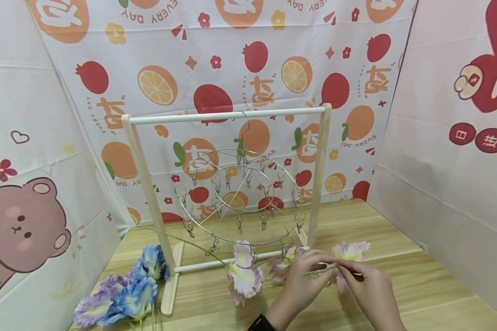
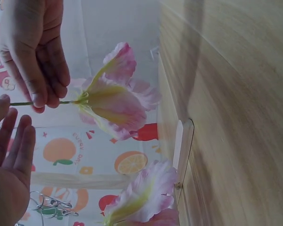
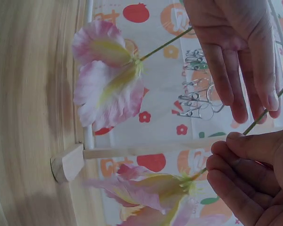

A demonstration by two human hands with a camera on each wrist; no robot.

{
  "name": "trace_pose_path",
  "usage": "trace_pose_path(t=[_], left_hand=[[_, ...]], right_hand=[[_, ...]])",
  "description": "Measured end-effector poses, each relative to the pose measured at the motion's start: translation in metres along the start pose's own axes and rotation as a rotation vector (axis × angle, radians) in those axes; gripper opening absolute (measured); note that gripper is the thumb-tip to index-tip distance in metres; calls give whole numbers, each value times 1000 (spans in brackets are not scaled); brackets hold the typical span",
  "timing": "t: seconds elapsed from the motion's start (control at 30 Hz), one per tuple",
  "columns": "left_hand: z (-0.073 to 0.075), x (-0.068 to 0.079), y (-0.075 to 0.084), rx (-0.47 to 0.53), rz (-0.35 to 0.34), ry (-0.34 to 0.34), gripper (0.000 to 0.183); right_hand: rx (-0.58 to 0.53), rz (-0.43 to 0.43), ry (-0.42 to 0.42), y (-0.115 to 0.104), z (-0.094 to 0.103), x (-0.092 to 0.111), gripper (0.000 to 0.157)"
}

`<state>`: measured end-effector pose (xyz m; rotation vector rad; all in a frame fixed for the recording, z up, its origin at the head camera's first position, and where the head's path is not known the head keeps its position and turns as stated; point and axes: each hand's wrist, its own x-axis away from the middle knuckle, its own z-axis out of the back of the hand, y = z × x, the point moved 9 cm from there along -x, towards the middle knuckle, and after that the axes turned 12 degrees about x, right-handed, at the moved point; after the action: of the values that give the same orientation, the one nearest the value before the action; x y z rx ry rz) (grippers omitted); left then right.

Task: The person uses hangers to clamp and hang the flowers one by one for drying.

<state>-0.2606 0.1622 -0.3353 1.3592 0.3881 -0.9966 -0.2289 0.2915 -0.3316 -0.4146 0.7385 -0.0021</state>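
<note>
A pink and yellow artificial flower (image 1: 349,253) is held by its thin green stem. My right hand (image 1: 370,287) pinches the stem close to the bloom, which the right wrist view shows beside the fingertips (image 3: 219,165). Farther along the same stem (image 3: 254,122), my left hand (image 1: 300,280) holds it between thumb and fingers. Two more pink flowers are by the round wire clip hanger (image 1: 240,241): one bloom (image 1: 244,276) to the left of my hands, the other (image 1: 278,270) partly hidden behind my left hand.
The hanger hooks over the white top bar (image 1: 228,115) of a wooden rack, and several metal clips (image 1: 239,224) dangle from its rings. Blue and purple flowers (image 1: 126,294) lie at the rack's left foot (image 1: 171,280). Printed cloth surrounds the wooden table (image 1: 422,289).
</note>
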Motion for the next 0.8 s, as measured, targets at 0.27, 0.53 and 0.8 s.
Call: trace_pose_path(t=[0.27, 0.53, 0.8], left_hand=[[7, 0, 15, -65, -152, 56, 11], [17, 0, 27, -100, -237, 117, 10], [30, -1, 39, -71, -230, 158, 13]], right_hand=[[-23, 46, 35, -13, 4, 3, 21], [-72, 64, 58, -26, 9, 3, 23], [-161, -8, -61, -36, 5, 4, 21]])
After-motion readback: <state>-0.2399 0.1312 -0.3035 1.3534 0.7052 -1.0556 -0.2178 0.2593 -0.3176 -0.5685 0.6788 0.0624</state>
